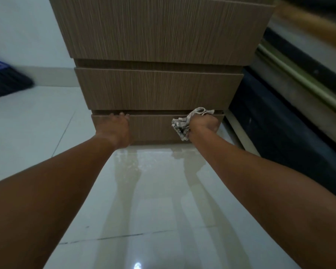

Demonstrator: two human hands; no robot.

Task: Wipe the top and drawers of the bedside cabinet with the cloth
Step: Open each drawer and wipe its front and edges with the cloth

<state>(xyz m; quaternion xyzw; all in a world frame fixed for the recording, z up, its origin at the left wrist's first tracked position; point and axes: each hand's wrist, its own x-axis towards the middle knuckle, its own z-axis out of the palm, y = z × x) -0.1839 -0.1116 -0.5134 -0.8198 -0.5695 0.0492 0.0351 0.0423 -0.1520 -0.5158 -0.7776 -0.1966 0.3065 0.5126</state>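
Observation:
The brown wood-grain bedside cabinet (pixel 159 88) fills the upper middle of the head view, seen from low down with three drawer fronts stacked. My left hand (pixel 116 129) lies on the left part of the bottom drawer (pixel 153 127), fingertips hooked over its top edge. My right hand (pixel 204 126) is at the drawer's right end, closed around a crumpled grey-and-white checked cloth (pixel 182 125) that bunches out to its left and over the drawer's top edge. The cabinet's top is out of sight.
Glossy white floor tiles (pixel 147 200) stretch in front of the cabinet and reflect my arms. A dark bed base with a greenish rail (pixel 299 88) runs along the right. A dark blue broom head (pixel 6 80) rests at the left by the white wall.

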